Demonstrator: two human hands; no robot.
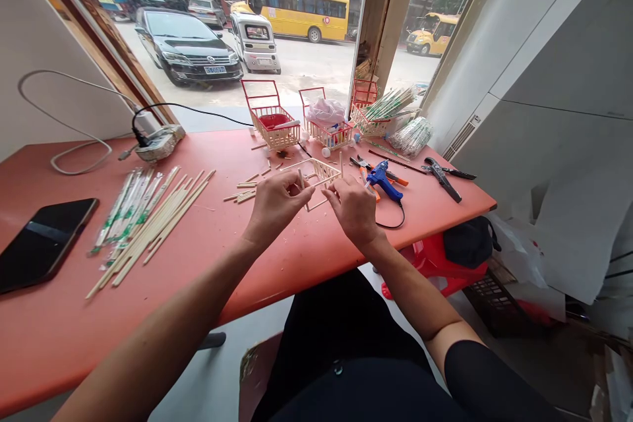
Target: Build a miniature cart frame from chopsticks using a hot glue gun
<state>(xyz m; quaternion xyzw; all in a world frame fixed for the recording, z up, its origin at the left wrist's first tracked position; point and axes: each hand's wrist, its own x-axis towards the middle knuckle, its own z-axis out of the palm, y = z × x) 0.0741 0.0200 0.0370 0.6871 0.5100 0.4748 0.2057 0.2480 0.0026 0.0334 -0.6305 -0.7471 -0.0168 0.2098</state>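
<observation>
Between my hands is a small frame of pale wooden sticks [324, 170], with slatted bars on its far side and thin uprights at its near corners. My left hand [277, 203] pinches it at the near left, thumb against fingers, where a short upright stick shows. My right hand [355, 208] is closed at the near right, its fingertips at the frame's edge beside another upright. My fingers partly hide the joints. Left of the frame lie cut stick pieces [242, 195]. A blue glue gun [383, 179] rests right of my right hand.
Small stick carts with red handles, one cart [277, 132] among them, stand along the window. Loose chopsticks [158, 231], wrapped chopsticks [129, 208] and a phone [44, 244] lie left. Black-handled pliers [445, 178] lie right. A power strip [159, 143] sits at the back left.
</observation>
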